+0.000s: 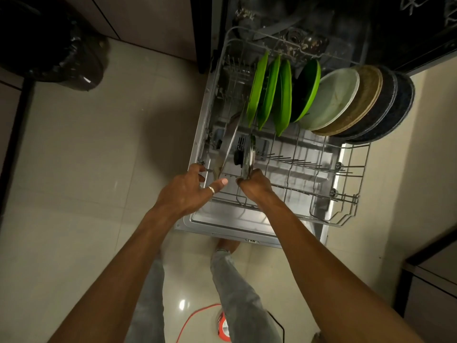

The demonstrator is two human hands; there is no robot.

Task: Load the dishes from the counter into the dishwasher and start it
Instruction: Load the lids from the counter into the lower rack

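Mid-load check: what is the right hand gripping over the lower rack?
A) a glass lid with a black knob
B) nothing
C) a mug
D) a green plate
A: the right hand grips the rim of a glass lid, its black knob visible, on edge over the lower rack; the left hand holds a second thin lid.

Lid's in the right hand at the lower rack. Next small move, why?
Probably ease the glass lid down between the front prongs of the rack and let go. The right hand grips its lower rim, it stands on edge at the wires, and the plates fill only the back row. The left hand holds a metal plate beside it.
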